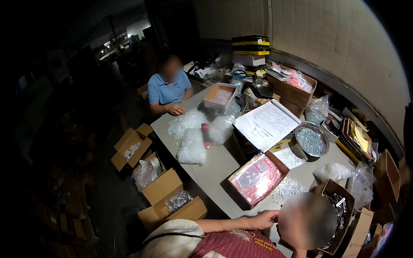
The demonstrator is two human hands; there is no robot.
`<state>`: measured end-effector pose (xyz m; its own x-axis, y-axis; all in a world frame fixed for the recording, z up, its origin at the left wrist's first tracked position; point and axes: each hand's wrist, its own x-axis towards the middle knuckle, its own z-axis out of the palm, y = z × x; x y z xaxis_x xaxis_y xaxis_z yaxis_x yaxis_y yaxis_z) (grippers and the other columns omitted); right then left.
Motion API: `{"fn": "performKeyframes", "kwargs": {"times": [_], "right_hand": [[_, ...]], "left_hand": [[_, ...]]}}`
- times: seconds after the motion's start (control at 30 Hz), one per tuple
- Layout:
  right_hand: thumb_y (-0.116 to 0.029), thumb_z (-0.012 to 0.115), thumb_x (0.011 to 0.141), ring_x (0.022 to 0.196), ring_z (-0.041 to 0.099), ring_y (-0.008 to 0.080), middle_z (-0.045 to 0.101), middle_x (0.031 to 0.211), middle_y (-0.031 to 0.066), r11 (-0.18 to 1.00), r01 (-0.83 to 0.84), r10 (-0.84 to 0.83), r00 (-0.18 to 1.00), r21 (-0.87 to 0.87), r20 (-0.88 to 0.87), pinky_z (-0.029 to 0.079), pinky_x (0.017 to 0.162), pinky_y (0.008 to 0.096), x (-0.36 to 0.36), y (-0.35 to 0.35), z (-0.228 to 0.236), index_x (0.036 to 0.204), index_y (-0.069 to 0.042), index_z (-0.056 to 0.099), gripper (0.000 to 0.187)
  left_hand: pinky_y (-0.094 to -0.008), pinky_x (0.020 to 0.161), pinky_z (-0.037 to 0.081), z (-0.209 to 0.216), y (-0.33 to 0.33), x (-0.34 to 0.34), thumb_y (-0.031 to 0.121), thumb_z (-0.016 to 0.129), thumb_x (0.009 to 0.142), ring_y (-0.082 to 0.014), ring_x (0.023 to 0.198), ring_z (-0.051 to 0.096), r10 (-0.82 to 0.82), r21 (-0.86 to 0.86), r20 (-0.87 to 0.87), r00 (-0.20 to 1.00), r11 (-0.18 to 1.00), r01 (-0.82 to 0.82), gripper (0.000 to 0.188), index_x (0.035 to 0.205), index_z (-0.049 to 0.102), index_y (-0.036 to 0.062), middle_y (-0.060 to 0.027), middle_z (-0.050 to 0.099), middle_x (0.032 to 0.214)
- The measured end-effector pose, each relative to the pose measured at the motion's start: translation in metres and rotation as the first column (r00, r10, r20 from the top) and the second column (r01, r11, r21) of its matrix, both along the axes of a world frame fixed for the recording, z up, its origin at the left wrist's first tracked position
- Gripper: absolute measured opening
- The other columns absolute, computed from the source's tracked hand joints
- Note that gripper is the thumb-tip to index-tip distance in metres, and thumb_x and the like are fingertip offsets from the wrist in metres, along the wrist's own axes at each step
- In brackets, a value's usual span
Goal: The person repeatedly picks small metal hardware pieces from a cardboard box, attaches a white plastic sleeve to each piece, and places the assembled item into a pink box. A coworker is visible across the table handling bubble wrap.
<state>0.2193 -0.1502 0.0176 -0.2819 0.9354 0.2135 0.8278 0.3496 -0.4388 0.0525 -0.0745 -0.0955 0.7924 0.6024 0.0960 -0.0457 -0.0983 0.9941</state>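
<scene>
My left hand (263, 219) reaches across from the lower left, its fingers curled round a small dark thing too hidden to name. A round blur covers my right hand; only a little of its bare forearm (298, 253) shows below. Just beyond lies a loose pile of small white plastic pieces (289, 189). Beside the pile is a shallow cardboard box (232, 180) holding clear bags with red and white pieces (260, 175). To the right of the blur stands a carton (350, 201) of dark metal parts (338, 207).
A clipboard with written sheets (266, 124) lies mid-table, near a metal bowl of small screws (310, 141). Across the table a co-worker in a blue shirt (170, 89) has a hand by clear plastic bags (187, 121). Open cartons (163, 188) stand left of the table (206, 172).
</scene>
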Motion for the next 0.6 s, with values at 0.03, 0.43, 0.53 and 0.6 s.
{"fn": "performKeyframes", "kwargs": {"times": [0.03,0.43,0.53,0.6], "right_hand": [[-0.010,0.073,0.069,0.137,0.042,0.0391,0.060,0.132,0.0096,1.000,-0.010,0.010,1.000,0.000,0.003,0.021,0.117,0.0591,0.004,-0.001,-0.013,0.094,-0.014,0.072,0.025],[-0.004,0.077,0.083,0.080,0.066,0.0293,0.066,0.088,0.0135,0.960,0.280,-0.258,0.885,0.001,-0.388,0.051,0.073,0.0353,-0.001,-0.002,-0.006,0.089,0.001,0.064,0.015],[-0.002,0.074,0.086,0.074,0.067,0.0220,0.065,0.081,0.0115,0.958,0.284,-0.270,0.844,-0.041,-0.465,0.052,0.069,0.0322,-0.004,-0.004,-0.011,0.095,0.003,0.061,0.017],[-0.001,0.073,0.087,0.075,0.067,0.0195,0.064,0.080,0.0102,0.944,0.300,-0.326,0.766,-0.141,-0.554,0.053,0.069,0.0322,-0.008,-0.005,-0.014,0.099,0.003,0.059,0.019]], "left_hand": [[-0.0398,0.083,0.050,0.002,0.001,-0.002,-0.003,0.058,0.074,-0.0282,0.095,0.065,-0.004,0.004,-0.032,0.999,1.000,0.004,0.038,0.113,0.057,-0.0005,-0.0152,0.067,0.102],[-0.0308,0.086,0.055,0.044,0.016,-0.020,0.011,0.069,0.096,-0.0154,0.096,0.070,0.276,0.187,0.076,0.958,0.940,-0.286,0.021,0.113,0.072,-0.0010,-0.0118,0.075,0.106],[-0.0290,0.078,0.055,0.052,0.013,-0.025,0.009,0.070,0.095,-0.0137,0.088,0.070,0.353,0.232,0.130,0.927,0.898,-0.374,0.017,0.109,0.073,-0.0013,-0.0106,0.075,0.099],[-0.0288,0.078,0.055,0.060,0.011,-0.027,0.009,0.070,0.095,-0.0122,0.088,0.069,0.361,0.245,0.144,0.922,0.889,-0.386,0.016,0.107,0.071,-0.0013,-0.0092,0.074,0.098]]}}
